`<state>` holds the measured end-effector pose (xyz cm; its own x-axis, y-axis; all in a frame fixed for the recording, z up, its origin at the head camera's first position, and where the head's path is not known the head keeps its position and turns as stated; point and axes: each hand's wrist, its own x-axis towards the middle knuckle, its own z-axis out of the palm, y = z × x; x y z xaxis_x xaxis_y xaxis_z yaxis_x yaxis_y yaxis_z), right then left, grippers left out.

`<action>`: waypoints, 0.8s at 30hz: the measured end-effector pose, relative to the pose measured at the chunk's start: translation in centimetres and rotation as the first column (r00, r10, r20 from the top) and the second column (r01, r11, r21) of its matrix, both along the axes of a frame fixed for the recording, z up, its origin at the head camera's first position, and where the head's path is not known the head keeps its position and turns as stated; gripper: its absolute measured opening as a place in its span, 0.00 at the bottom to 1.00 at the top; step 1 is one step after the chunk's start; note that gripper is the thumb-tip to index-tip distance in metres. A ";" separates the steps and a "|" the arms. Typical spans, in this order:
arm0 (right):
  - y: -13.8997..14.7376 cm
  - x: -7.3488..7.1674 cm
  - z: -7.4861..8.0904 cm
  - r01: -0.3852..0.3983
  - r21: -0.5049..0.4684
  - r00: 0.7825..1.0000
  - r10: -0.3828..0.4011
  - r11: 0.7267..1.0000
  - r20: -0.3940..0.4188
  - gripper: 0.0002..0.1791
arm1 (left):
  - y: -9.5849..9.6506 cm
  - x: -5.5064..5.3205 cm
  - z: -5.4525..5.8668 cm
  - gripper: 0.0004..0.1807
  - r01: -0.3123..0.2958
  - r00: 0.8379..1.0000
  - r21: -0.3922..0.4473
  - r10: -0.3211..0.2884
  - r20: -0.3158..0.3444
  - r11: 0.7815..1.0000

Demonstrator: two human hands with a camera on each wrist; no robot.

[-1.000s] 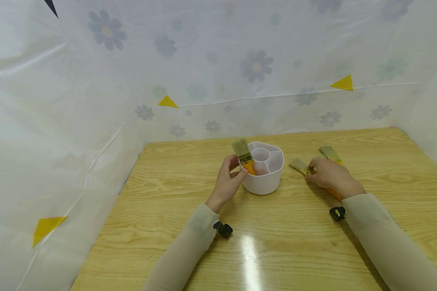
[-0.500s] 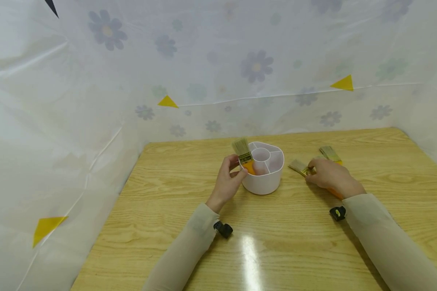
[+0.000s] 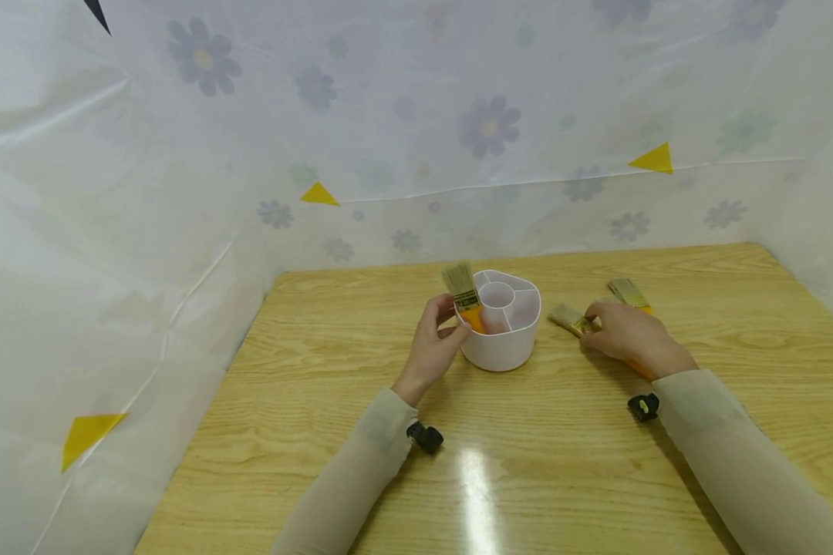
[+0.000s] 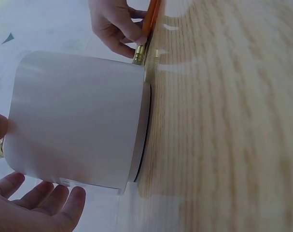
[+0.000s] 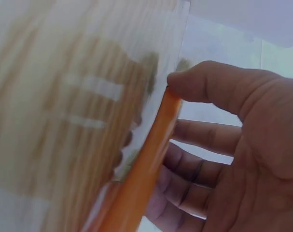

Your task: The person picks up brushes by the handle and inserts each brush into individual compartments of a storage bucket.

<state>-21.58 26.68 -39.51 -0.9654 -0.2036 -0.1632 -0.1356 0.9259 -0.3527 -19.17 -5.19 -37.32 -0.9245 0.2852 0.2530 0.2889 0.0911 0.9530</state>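
Note:
My left hand point(image 3: 433, 351) grips the side of a white divided desk organizer point(image 3: 500, 351), thumb on the near side and fingers on its left. In one of its compartments stands a paintbrush point(image 3: 463, 291), bristles up and leaning left. To the right, my right hand point(image 3: 632, 335) pinches a second paintbrush point(image 3: 571, 319) with its thumb and fingers near the metal band; the bristles point left toward the organizer. The right wrist view shows this brush's orange handle point(image 5: 148, 166) running along under the palm, low over the table. Behind the right hand lies a third paintbrush point(image 3: 628, 293).
The organizer stands on a wood-grain table point(image 3: 527, 462). A pale flowered plastic sheet point(image 3: 416, 116) rises behind the table's far edge and along its sides. Yellow triangles point(image 3: 655, 159) mark the sheet. Each forearm wears a dark wrist camera point(image 3: 426, 438).
The brush in my right hand has shifted very slightly left. My left hand and the organizer stay where they were.

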 end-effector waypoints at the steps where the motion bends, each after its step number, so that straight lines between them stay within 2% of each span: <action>1: 0.0 0.0 0.0 0.005 -0.004 1.000 -0.005 1.000 -0.001 0.31 | 0.0 0.0 -0.1 0.26 0.005 1.000 0.007 -0.005 0.002 1.000; 4: 0.0 0.0 0.2 0.021 -0.013 1.000 -0.021 1.000 -0.011 0.31 | -0.1 -0.1 -0.1 0.27 0.018 1.000 0.021 -0.018 0.006 1.000; 11: -0.1 -0.1 0.3 0.025 -0.013 0.998 -0.025 1.000 -0.058 0.28 | 0.0 -1.9 -3.3 0.28 -0.008 1.000 0.008 0.008 -0.019 1.000; 19: -0.3 0.1 0.4 0.030 -0.025 0.993 -0.033 0.999 -0.114 0.28 | 0.1 -1.9 -3.3 0.27 -0.027 0.999 -0.003 0.027 -0.029 1.000; 24: -0.5 0.3 0.5 0.035 -0.036 0.988 -0.040 0.999 -0.148 0.29 | 0.0 -1.7 -2.8 0.28 0.000 1.000 0.019 0.001 -0.017 1.000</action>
